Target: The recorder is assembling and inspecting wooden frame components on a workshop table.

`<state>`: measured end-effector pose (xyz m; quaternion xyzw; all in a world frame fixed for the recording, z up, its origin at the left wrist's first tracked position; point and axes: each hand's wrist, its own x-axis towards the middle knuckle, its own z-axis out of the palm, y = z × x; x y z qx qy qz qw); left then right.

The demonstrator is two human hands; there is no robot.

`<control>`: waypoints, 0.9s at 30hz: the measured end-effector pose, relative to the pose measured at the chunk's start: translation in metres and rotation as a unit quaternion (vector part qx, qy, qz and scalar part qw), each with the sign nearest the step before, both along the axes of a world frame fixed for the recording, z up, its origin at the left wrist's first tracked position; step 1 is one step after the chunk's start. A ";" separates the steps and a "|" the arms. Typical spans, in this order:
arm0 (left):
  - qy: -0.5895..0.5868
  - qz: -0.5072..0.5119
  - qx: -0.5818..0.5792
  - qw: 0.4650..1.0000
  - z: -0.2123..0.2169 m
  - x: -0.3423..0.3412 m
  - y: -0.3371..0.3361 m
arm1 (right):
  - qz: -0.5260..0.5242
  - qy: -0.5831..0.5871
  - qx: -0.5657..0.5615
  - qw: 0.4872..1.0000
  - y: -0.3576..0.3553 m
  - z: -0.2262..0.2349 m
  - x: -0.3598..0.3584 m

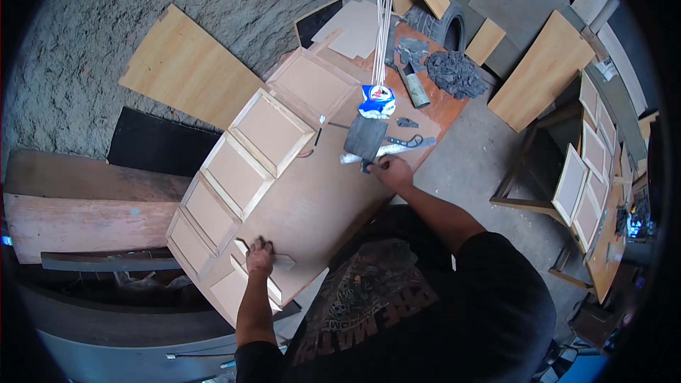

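Note:
My left hand (pixel 259 255) is closed over a pale wooden strip (pixel 284 262) at the near left end of the worktable, above a small framed panel (pixel 235 293). Part of the strip is hidden by the fingers. Across the table, my right hand (pixel 392 171) has its fingers bent and drawn together at a small dark piece (pixel 367 167), too small to make out. Just beyond it lies a dark grey sheet like sandpaper (pixel 365 136). Beneath and beside that sheet runs a whitish strip (pixel 418 150), with a dark-handled tool (pixel 406 141) on it.
Several wood-framed panels (pixel 272 130) line the table's left side. Farther off are a blue and white packet (pixel 377 101), thin white sticks (pixel 383 39), a can (pixel 416 86) and a grey scrap heap (pixel 456 74). More panels (pixel 570 183) rest on a bench at right.

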<state>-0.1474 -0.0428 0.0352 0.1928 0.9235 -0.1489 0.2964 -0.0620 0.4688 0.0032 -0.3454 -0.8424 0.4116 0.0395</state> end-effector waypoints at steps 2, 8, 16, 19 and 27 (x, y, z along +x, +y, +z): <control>0.012 -0.014 0.005 1.000 0.004 0.001 0.005 | 0.013 -0.034 0.000 0.999 -0.005 0.015 -0.011; -0.012 -0.055 -0.057 0.997 -0.008 -0.002 -0.008 | 0.055 -0.102 0.004 0.993 -0.001 0.015 -0.023; -0.001 -0.085 -0.017 0.996 0.016 0.002 0.020 | 0.024 -0.068 -0.022 0.997 0.003 -0.003 -0.023; 0.082 -0.091 0.069 0.990 0.030 0.004 0.038 | 0.032 -0.048 -0.019 0.998 0.004 -0.003 -0.022; 0.180 0.109 0.430 0.878 0.044 0.028 0.122 | 0.047 -0.026 -0.112 0.992 0.015 -0.025 -0.002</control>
